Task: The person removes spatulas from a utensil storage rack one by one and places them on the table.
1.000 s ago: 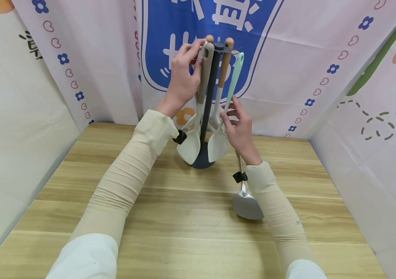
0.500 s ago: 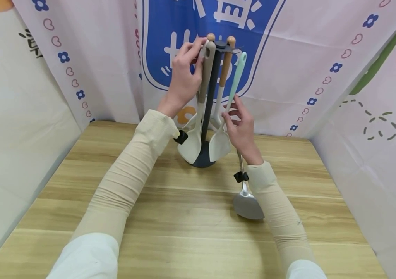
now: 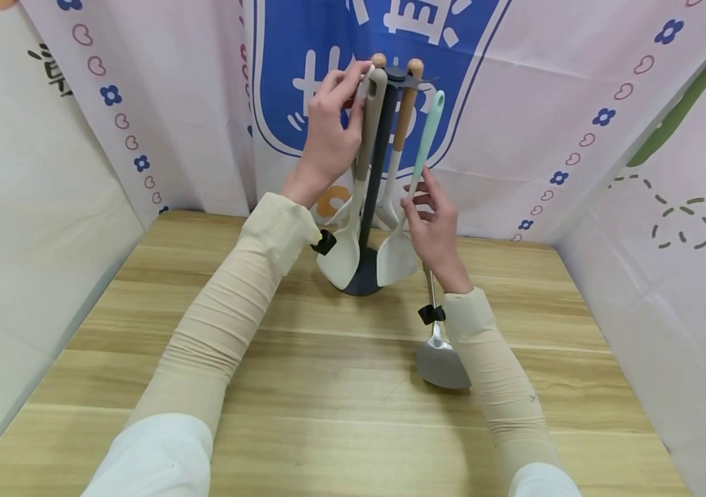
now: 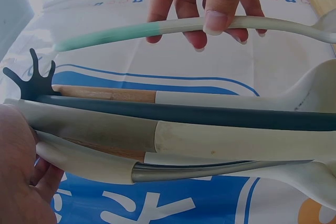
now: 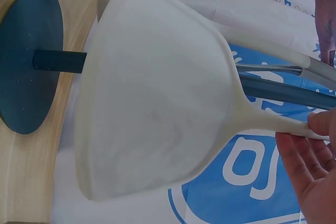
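Note:
My right hand [image 3: 436,224] pinches the thin white neck of a spatula with a mint-green handle [image 3: 430,131]. Its broad white blade [image 5: 157,87] hangs down at the right of a dark utensil stand [image 3: 384,131]. The green tip is apart from the hooks [image 4: 34,80] at the stand's top. There my left hand [image 3: 330,128] holds the upper end of a white-handled utensil with a metal shaft [image 4: 86,163], whose lower end is hidden. Beside those fingers is a grey-handled white spatula [image 3: 339,259] on the stand.
Two utensils with wooden handles [image 3: 407,114] hang at the back of the stand. Its round base [image 3: 365,281] is on the wooden table [image 3: 328,414]. A metal wok spatula [image 3: 442,366] lies by the right forearm. Printed cloth [image 3: 197,103] closes in the back and sides.
My right hand has drawn the mint-green spatula slightly to the right, widening its gap from the stand. The left hand stays at the stand's top. The head view has shifted slightly.

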### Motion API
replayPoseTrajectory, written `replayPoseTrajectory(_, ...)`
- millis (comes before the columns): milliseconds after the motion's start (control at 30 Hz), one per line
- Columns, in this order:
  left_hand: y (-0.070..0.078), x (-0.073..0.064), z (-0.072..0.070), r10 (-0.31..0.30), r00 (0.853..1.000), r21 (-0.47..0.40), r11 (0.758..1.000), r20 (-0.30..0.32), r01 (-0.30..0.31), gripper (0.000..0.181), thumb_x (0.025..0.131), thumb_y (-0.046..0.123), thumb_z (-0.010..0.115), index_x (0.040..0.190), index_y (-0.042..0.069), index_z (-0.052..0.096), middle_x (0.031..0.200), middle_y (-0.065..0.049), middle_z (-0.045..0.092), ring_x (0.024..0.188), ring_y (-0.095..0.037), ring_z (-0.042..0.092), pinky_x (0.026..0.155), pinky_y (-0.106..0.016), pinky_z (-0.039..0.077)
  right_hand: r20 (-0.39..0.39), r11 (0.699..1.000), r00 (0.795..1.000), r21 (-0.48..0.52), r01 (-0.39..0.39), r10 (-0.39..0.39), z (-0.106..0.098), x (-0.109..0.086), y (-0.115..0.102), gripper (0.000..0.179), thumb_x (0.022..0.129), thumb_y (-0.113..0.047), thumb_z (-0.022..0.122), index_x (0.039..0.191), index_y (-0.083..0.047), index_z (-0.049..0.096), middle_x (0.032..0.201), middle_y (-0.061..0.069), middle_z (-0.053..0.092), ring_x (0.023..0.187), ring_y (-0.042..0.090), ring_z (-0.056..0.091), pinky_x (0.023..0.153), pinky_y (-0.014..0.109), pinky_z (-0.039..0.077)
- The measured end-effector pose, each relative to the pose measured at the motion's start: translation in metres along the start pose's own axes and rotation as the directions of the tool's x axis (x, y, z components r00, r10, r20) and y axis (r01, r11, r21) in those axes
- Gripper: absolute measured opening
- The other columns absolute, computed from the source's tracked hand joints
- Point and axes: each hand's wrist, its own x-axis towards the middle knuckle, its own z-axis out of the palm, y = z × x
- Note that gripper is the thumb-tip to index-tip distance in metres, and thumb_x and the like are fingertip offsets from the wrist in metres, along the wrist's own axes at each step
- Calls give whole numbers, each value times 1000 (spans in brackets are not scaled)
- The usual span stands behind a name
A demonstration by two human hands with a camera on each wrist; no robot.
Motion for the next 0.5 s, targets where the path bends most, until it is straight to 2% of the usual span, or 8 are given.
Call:
replayPoseTrajectory(133, 1, 0, 1, 18, 1000, -5, 1000, -4, -18, 39, 105, 5, 51, 143, -2, 55, 117, -22, 57, 102, -23, 58, 91, -21, 52, -4, 1000, 1000, -3, -7, 7, 0, -2, -1, 56, 95, 7, 64, 149, 5, 46, 111, 33, 66, 85, 36, 67, 67, 9, 54)
replayPoseTrajectory(267, 0, 0, 2, 36, 999, -8, 999, -7, -36, 39, 105, 4, 50, 143, -3, 54, 118, -23, 57, 103, -23, 58, 93, -23, 53, -2, 1000, 1000, -1, -2, 2, -1, -5, -19, 55, 94, 12, 61, 146, 12, 44, 110, 37, 64, 85, 44, 66, 68, 9, 54)
replayPoseTrajectory(367, -1, 0, 2, 40, 999, -7, 999, -9, -40, 38, 105, 4, 50, 143, -4, 54, 118, -23, 57, 104, -24, 59, 93, -23, 53, 1, 1000, 1000, -16, -9, 9, -2, -6, -31, 54, 94, 12, 61, 145, 13, 45, 110, 36, 64, 85, 42, 67, 69, 9, 54)
replayPoseTrajectory(500, -3, 0, 2, 49, 999, -5, 999, -10, -49, 38, 105, 4, 50, 142, -5, 54, 118, -23, 57, 103, -25, 58, 93, -25, 54, -5, 999, 1000, -32, -11, 11, -2, -6, -27, 54, 94, 12, 61, 145, 12, 45, 109, 35, 65, 85, 41, 67, 69, 9, 54)
